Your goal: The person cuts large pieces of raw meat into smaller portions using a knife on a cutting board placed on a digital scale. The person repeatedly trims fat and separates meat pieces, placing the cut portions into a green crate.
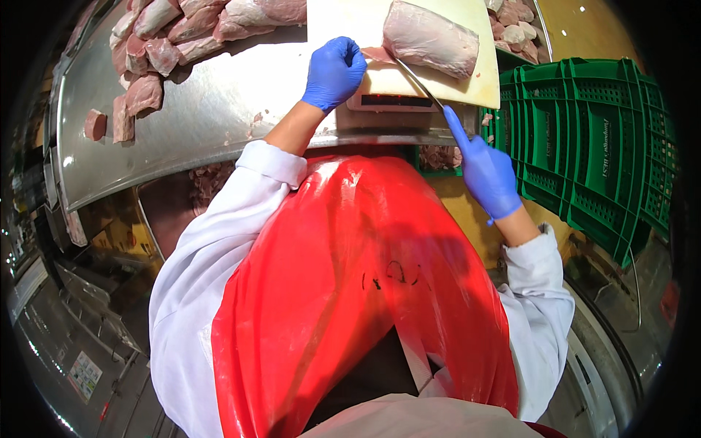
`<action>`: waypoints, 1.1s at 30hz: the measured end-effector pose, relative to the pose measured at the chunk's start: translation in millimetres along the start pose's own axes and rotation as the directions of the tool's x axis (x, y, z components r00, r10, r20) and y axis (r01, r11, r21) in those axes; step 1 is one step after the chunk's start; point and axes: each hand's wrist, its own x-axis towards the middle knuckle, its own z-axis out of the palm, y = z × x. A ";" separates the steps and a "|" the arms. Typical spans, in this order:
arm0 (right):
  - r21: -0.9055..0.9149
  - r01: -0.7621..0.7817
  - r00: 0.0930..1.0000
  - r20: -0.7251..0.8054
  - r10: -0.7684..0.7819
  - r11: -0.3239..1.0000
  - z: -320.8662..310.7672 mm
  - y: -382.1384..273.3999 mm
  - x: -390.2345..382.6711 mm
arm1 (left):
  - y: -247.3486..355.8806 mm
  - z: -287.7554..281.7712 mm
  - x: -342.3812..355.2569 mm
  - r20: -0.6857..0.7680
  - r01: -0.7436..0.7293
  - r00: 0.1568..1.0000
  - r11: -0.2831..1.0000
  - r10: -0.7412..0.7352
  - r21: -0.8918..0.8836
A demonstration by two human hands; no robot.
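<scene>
My left hand (334,71) is closed in a blue glove at the left end of a thin pink strip of meat (377,55), apparently pinching it; the fingertips are partly hidden. That strip runs to a large pale piece of meat (431,40) lying on a cream cutting board (478,91). My right hand (488,175), also gloved, grips a blue-handled knife (456,125), forefinger along the handle. The blade slants up-left to the strip beside the large piece.
Several meat cuts (182,22) lie on a steel table (190,131) at left. Green crates (584,146) fill the right, with more meat (515,29) behind. Trimmings (438,155) show below the table edge; a red apron (321,255) covers my front.
</scene>
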 end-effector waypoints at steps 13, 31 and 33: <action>0.655 -0.029 0.543 -0.624 0.562 0.755 17.5 -104.3 151.0 | -29.4 -69.3 64.5 0.325 -0.004 0.945 0.992 0.044 -0.123; 0.703 -0.442 0.740 -0.065 0.669 0.557 17.4 -218.8 15.4 | -6.1 6.1 98.5 0.214 -0.114 0.949 0.885 0.232 -0.452; 0.722 -0.511 0.671 -0.004 0.742 0.466 9.1 -212.7 11.2 | -22.6 26.7 99.5 0.248 -0.085 0.951 0.926 0.186 -0.368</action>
